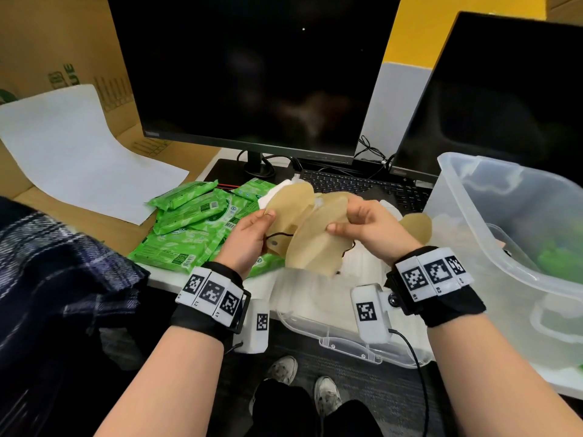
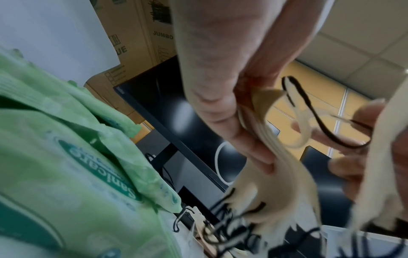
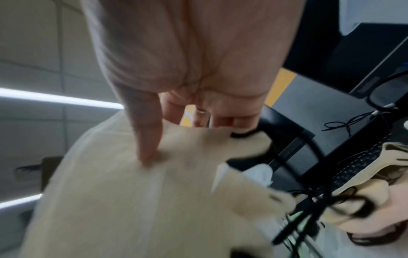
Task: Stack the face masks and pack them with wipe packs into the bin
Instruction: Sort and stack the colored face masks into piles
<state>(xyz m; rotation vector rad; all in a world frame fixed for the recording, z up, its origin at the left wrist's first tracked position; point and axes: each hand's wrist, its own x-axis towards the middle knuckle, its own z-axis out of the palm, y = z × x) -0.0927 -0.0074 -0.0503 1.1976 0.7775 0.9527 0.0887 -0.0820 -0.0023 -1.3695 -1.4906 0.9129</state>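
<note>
Two tan face masks are held up above the bench edge, between the person's hands. The left hand (image 1: 249,239) pinches one tan face mask (image 1: 291,205) with the thumb on its near face and the fingers (image 2: 249,143) curled behind it; a black ear loop (image 1: 279,236) hangs just below the thumb. The right hand (image 1: 367,230) pinches the second tan mask (image 1: 315,244), thumb pressed on the near face, fingers (image 3: 145,136) curled over its upper edge. The two masks overlap between the hands, though blur makes it hard to say whether they touch.

Just beyond the right fingers another tan mask (image 1: 416,227) lies beside the clear plastic bin (image 1: 492,234), which stands to the right of that hand and seems to hold something green. To the left of the left fingers the green wipe packs (image 1: 192,225) lie in a loose heap on the bench (image 1: 161,277). Below both hands a clear lid (image 1: 344,326) rests at the bench edge. Beyond the fingers sit a black keyboard (image 1: 356,182) and two dark monitors (image 1: 255,74).
</note>
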